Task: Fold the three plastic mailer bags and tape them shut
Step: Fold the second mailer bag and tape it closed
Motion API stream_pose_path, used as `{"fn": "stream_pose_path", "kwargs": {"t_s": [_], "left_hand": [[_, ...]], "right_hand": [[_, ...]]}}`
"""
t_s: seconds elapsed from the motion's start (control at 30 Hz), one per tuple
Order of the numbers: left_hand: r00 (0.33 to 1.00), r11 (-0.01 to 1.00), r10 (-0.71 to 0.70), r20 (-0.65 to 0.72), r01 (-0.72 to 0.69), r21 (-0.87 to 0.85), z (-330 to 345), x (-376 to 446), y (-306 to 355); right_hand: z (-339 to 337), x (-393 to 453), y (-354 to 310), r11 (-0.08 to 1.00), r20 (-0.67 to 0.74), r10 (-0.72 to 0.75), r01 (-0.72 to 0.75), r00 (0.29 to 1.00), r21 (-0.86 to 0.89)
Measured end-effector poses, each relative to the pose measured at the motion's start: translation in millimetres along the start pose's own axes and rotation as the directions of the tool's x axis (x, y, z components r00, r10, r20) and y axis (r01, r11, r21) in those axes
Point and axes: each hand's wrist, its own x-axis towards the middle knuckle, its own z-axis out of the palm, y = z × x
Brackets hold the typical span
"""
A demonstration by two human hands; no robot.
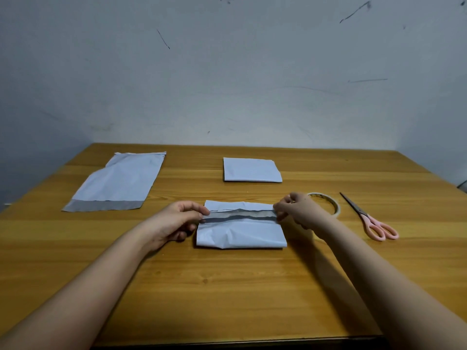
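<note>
Both hands, left hand (180, 218) and right hand (298, 209), are pinching the second mailer (241, 228)'s fold; folded mailer (251, 170) is sitting done, flat mailer (118, 184) waiting.

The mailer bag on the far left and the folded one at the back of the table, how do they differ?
The left bag lies unfolded at full length; the back bag is folded into a compact rectangle. The left bag shows a grey strip along its near end; the back bag shows only plain white. The left bag lies at a slant, while the back bag sits nearly square to the table edge. Both are white plastic, flat on the table, and untouched by either hand.
</note>
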Motion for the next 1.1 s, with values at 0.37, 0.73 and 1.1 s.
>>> {"fn": "stream_pose_path", "kwargs": {"t_s": [0.37, 0.73, 1.1], "left_hand": [[0.999, 0.999, -0.012, 0.048, 0.014, -0.049, -1, -6, 3], [0.994, 0.99, -0.097, 0.053, 0.101, -0.095, -6, -8, 5], [0.99, 0.971, -0.121, -0.069, 0.133, 0.199, 2, -11, 21]], "right_hand": [[6, 10, 9, 0.987, 0.052, 0.091, -0.097, 0.995, 0.131], [5, 8, 13, 0.994, 0.02, 0.048, -0.05, 0.999, 0.095], [-2, -1, 0, 0.997, -0.02, 0.061, -0.062, 0.998, -0.053]]}}
